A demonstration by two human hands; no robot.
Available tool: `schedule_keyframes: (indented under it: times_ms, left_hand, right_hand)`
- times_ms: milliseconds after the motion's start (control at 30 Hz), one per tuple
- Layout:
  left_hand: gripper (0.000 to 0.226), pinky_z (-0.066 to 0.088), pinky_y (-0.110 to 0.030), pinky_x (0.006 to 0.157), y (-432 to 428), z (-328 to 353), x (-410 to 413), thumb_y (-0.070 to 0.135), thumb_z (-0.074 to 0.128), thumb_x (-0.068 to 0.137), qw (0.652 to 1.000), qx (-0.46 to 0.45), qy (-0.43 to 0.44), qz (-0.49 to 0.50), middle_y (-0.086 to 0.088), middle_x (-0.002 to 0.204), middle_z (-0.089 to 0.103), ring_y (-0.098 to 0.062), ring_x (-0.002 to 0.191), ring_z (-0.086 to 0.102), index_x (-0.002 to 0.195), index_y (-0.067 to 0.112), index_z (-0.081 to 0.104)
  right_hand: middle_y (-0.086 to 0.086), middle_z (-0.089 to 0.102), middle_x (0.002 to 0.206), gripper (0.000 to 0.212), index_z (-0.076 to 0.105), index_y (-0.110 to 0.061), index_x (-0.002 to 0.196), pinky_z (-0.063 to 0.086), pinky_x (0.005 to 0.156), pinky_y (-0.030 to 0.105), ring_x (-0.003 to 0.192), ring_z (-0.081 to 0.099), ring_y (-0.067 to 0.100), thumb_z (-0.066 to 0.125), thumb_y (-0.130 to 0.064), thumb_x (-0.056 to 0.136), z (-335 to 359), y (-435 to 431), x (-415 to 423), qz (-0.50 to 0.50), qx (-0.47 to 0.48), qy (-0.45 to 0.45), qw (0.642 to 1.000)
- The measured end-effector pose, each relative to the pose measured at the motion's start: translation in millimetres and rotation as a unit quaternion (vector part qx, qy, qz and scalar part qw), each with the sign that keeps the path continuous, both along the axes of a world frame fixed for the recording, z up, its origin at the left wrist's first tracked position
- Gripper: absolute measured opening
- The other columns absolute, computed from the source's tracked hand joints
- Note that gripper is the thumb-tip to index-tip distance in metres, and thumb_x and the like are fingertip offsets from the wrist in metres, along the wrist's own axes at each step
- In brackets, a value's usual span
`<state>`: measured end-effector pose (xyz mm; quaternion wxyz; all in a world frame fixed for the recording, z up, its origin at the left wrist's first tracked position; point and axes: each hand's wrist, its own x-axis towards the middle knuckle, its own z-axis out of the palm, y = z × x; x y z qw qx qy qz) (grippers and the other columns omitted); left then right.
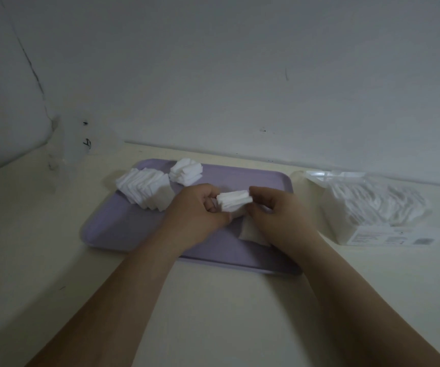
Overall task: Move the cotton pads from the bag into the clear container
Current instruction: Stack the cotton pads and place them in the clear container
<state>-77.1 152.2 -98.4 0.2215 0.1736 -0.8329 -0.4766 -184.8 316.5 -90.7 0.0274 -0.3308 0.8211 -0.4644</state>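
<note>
While they meet over the purple tray (123, 229), the left hand (200, 207) and right hand (274, 211) each pinch one end of a small stack of cotton pads (234, 200). A big pile (144, 188) and a small pile (186, 172) lie far left on the tray, and the bag (367, 207) sits just right of it.

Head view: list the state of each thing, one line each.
Tray: flat on the table.
Held stack: lifted above tray.
Left hand: pinches its left end.
Right hand: pinches its right end.
Fanned row: lying at tray's far-left corner.
Small pile: stacked at tray's far side.
Bag: beside tray, pads inside.
</note>
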Motion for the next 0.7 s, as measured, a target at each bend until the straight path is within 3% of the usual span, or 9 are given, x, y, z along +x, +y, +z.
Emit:
schedule_keyframes:
  times_ms: [67,133,200,267,367,500,600,700]
  left_hand:
    - [0.023,0.033,-0.019,0.051,1.2,-1.6,-2.4,0.016,0.087,0.079,1.0,-0.004,0.007,-0.01,0.016,0.052,0.044,-0.003,0.05,0.038,0.095,0.025,0.073]
    - [0.023,0.033,-0.022,0.052,2.1,-3.3,-4.1,0.019,0.086,0.079,0.999,-0.026,0.009,-0.015,0.015,0.051,0.047,-0.002,0.049,0.039,0.096,0.025,0.073]
    - [0.02,0.034,-0.026,0.052,2.6,-3.7,-4.5,0.024,0.085,0.078,0.999,-0.04,0.012,-0.022,0.014,0.052,0.048,-0.003,0.048,0.039,0.092,0.025,0.072]
    - [0.017,0.033,-0.026,0.052,1.6,-3.1,-3.8,0.025,0.086,0.079,0.999,-0.042,0.016,-0.02,0.014,0.05,0.046,-0.003,0.048,0.038,0.087,0.028,0.071]
    - [0.016,0.034,-0.026,0.054,1.2,-2.5,-3.2,0.026,0.085,0.079,0.999,-0.05,0.003,-0.008,0.015,0.05,0.044,-0.003,0.048,0.038,0.084,0.027,0.069]
    - [0.018,0.036,-0.031,0.056,1.1,-4.4,-3.7,0.026,0.083,0.078,0.999,-0.053,-0.003,0.002,0.015,0.051,0.046,-0.005,0.049,0.038,0.083,0.021,0.067]
    - [0.021,0.036,-0.032,0.055,2.3,-3.3,-4.0,0.026,0.083,0.078,0.998,-0.069,-0.009,0.0,0.014,0.052,0.045,-0.006,0.049,0.037,0.082,0.017,0.065]
    - [0.024,0.033,-0.029,0.054,1.7,-3.0,-3.8,0.026,0.084,0.078,0.998,-0.059,-0.011,-0.002,0.016,0.051,0.042,-0.005,0.048,0.035,0.081,0.017,0.062]
  right_hand:
    - [-0.011,0.073,0.104,0.029,0.077,-0.008,0.12,0.035,0.078,-0.007,0.092,0.059,-0.024,0.065,0.001,0.095,-2.5,-2.6,0.8,0.019,-0.004,-0.006,1.0]
    - [-0.007,0.074,0.116,0.04,0.07,-0.007,0.132,0.038,0.086,-0.005,0.108,0.064,-0.012,0.061,0.003,0.094,-5.2,-7.0,2.4,0.028,0.004,-0.018,0.999]
    - [-0.003,0.07,0.133,0.05,0.061,-0.011,0.144,0.041,0.106,0.009,0.126,0.062,0.005,0.062,-0.001,0.095,-5.1,-8.4,4.2,0.037,0.002,-0.053,0.998]
    - [-0.005,0.068,0.135,0.052,0.058,-0.011,0.146,0.042,0.117,0.027,0.129,0.06,0.007,0.065,-0.005,0.096,-2.4,-6.5,6.5,0.046,-0.023,-0.098,0.994]
    - [-0.004,0.059,0.147,0.056,0.051,-0.01,0.153,0.038,0.12,0.031,0.137,0.054,0.009,0.068,-0.024,0.1,5.5,-3.9,6.6,0.046,-0.046,-0.136,0.989]
    - [0.003,0.06,0.148,0.052,0.054,-0.011,0.149,0.039,0.116,0.032,0.138,0.055,0.018,0.054,-0.042,0.107,8.6,-11.9,-0.4,0.056,0.028,-0.091,0.994]
    - [0.002,0.069,0.134,0.04,0.064,-0.012,0.139,0.042,0.091,0.012,0.123,0.062,0.015,0.052,-0.036,0.109,5.3,-16.8,-5.2,0.054,0.036,-0.064,0.996]
    - [-0.007,0.075,0.108,0.026,0.076,-0.015,0.121,0.04,0.075,-0.002,0.099,0.064,-0.002,0.058,-0.028,0.107,6.0,-16.8,-5.4,0.031,-0.006,-0.063,0.998]
